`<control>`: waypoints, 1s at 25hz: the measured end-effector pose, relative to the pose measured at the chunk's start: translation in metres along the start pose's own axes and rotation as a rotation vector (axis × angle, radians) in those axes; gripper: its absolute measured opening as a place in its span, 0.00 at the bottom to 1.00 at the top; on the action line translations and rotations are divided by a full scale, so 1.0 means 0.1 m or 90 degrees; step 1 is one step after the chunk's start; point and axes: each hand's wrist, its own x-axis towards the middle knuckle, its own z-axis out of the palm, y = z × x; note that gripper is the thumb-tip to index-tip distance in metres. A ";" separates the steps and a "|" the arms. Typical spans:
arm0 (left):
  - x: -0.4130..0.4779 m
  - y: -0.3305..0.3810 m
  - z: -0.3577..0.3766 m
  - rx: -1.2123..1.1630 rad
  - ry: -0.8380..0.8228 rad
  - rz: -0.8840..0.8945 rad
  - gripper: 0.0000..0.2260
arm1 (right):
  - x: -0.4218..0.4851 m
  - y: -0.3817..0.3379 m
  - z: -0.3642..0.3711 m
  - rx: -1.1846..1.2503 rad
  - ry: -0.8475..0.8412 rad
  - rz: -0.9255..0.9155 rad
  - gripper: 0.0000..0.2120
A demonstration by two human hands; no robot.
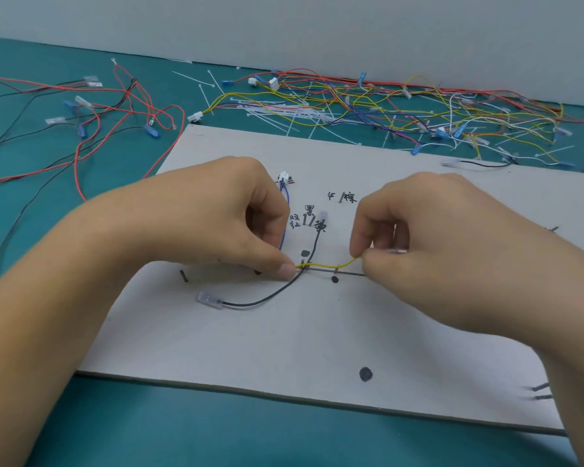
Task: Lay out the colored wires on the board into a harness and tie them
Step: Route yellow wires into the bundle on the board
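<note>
Both hands pinch the yellow wire [331, 264] at mid-frame: left hand [216, 217], right hand [429, 230]. Black wire [270, 294] and blue wire [284, 230] lie on the board [284, 348]; most wires [402, 106] wait at upper right, nothing tied.

One wide-angle view looks from the person's head, above the near edge of the worktop [169, 433], facing forward and down toward the far edge, where a pale wall [317, 25] closes the top. It sits close: the board [284, 342] fills the middle, and the left hand [216, 217] and right hand [429, 230] loom large over it.
</note>
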 end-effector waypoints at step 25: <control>0.02 0.08 0.08 0.025 0.017 -0.049 0.28 | 0.41 -0.18 0.39 0.136 0.248 -0.066 0.09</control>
